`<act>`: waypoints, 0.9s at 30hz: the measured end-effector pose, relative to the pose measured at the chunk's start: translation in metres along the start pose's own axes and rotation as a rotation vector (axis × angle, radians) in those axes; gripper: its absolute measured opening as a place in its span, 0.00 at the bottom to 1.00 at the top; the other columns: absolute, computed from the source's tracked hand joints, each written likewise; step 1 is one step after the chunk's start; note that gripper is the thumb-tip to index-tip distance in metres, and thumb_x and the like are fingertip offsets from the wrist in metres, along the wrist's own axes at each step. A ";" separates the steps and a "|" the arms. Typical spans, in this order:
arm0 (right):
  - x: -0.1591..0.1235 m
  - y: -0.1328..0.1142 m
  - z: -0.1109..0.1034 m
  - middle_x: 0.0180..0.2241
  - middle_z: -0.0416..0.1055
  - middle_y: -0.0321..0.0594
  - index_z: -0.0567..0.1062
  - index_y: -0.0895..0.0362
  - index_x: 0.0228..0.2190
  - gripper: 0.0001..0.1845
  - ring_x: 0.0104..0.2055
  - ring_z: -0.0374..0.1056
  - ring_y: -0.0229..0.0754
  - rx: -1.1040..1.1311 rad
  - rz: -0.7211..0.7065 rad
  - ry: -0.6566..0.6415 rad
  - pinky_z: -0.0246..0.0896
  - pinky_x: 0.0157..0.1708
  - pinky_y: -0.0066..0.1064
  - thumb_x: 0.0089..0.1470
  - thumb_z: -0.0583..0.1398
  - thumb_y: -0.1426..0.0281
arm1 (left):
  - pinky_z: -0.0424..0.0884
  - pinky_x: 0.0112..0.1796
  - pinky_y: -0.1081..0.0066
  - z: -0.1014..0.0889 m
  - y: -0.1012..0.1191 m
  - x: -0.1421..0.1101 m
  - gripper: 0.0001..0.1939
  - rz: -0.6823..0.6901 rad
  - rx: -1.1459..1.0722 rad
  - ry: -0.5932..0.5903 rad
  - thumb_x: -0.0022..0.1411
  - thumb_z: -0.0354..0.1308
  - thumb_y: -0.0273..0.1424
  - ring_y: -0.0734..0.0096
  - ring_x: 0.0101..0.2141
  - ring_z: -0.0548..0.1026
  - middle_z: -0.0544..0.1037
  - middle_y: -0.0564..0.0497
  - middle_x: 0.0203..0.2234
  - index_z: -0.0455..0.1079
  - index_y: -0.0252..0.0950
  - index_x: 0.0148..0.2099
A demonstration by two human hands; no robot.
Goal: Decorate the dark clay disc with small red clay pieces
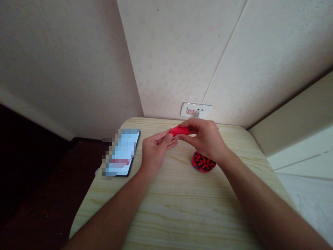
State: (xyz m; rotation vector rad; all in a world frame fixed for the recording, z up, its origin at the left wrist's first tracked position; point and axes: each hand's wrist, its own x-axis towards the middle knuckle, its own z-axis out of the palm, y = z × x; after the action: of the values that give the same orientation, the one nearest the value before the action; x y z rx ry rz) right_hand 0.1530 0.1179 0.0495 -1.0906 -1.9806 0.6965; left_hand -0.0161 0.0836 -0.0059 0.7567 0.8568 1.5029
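A bright red piece [179,131], smooth and soft-looking like modelling clay, is held above the far part of the table between both hands. My left hand [154,151] pinches its left end between thumb and fingers. At the other end, my right hand [204,137] grips it with thumb and fingertips, palm turned down, hiding part of it. Below my right wrist lies a round red-and-black patterned object [203,163] with a purplish lower edge; the wrist covers some of it.
The light wooden table [182,208] has rounded corners. A lit phone [122,152], partly pixelated, lies at the left edge. A white wall socket [196,109] sits just behind the table. Pale walls [169,52] stand close behind, and dark floor [47,191] shows at left.
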 end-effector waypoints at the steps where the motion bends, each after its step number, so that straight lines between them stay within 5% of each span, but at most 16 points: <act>1: 0.000 0.001 -0.001 0.38 0.84 0.48 0.82 0.58 0.38 0.15 0.39 0.81 0.52 0.064 0.017 -0.012 0.78 0.44 0.45 0.53 0.73 0.62 | 0.85 0.39 0.65 0.000 0.001 0.000 0.15 -0.005 -0.009 0.002 0.53 0.77 0.34 0.64 0.32 0.86 0.88 0.45 0.32 0.85 0.32 0.42; 6: 0.002 0.005 -0.005 0.39 0.85 0.46 0.82 0.57 0.38 0.19 0.40 0.82 0.51 0.350 0.076 -0.123 0.78 0.45 0.43 0.49 0.74 0.57 | 0.83 0.33 0.73 0.002 0.006 0.002 0.15 -0.035 -0.075 -0.011 0.44 0.82 0.32 0.71 0.27 0.84 0.87 0.49 0.28 0.84 0.35 0.34; 13: 0.002 0.002 -0.009 0.36 0.83 0.43 0.83 0.57 0.36 0.13 0.37 0.78 0.46 0.132 -0.045 -0.115 0.75 0.42 0.39 0.52 0.73 0.63 | 0.82 0.35 0.73 0.004 0.007 0.002 0.15 -0.079 -0.101 -0.044 0.42 0.82 0.30 0.73 0.28 0.83 0.87 0.51 0.28 0.83 0.35 0.34; 19: 0.002 0.001 -0.013 0.42 0.82 0.47 0.80 0.60 0.48 0.27 0.33 0.78 0.43 0.347 0.227 -0.146 0.75 0.33 0.36 0.52 0.72 0.55 | 0.81 0.39 0.72 0.002 0.007 0.002 0.14 -0.034 -0.048 -0.039 0.47 0.79 0.28 0.71 0.33 0.84 0.88 0.48 0.33 0.84 0.34 0.38; 23: 0.003 0.000 -0.015 0.31 0.82 0.44 0.83 0.61 0.39 0.24 0.30 0.75 0.40 0.462 0.294 -0.262 0.72 0.31 0.33 0.50 0.73 0.54 | 0.80 0.41 0.71 0.000 0.004 0.003 0.14 0.002 -0.019 -0.035 0.47 0.79 0.26 0.70 0.34 0.83 0.88 0.48 0.33 0.84 0.34 0.39; 27: 0.004 -0.001 -0.015 0.31 0.82 0.41 0.83 0.59 0.35 0.23 0.33 0.77 0.41 0.521 0.265 -0.210 0.74 0.36 0.33 0.44 0.77 0.56 | 0.78 0.48 0.66 0.002 0.004 0.002 0.16 -0.006 -0.017 -0.074 0.48 0.77 0.26 0.66 0.40 0.83 0.87 0.48 0.37 0.83 0.35 0.42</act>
State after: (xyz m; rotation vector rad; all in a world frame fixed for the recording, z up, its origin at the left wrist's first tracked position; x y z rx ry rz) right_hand 0.1630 0.1222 0.0601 -0.9889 -1.6847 1.4262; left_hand -0.0164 0.0858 -0.0015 0.7913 0.7891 1.4663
